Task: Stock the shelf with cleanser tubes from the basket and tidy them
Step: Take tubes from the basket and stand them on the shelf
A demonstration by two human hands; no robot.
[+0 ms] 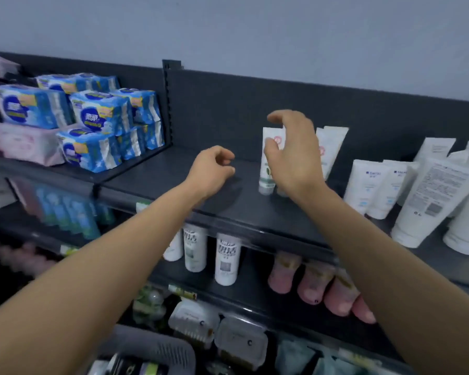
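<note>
Shelf: I work the dark top shelf (173, 171); its left half is bare, so I'd fill leftward from the standing tubes.
Basket: grey basket (157, 347) sits near, bottom left, with more stock.
Right hand: my right hand (290, 155) is open, fingers curled around but seemingly not gripping the cleanser tube (268, 158); I'd square it upright.
Left hand: left hand (211, 171) loosely curled, empty, hovering over the shelf.
Tube: white, green print, cap down, against the back panel.

Matt dark metal shelf (173, 171); smooth plastic cleanser tubes (268, 158); glossy film-wrapped blue packs (100, 115); grey plastic basket (157, 345).
</note>
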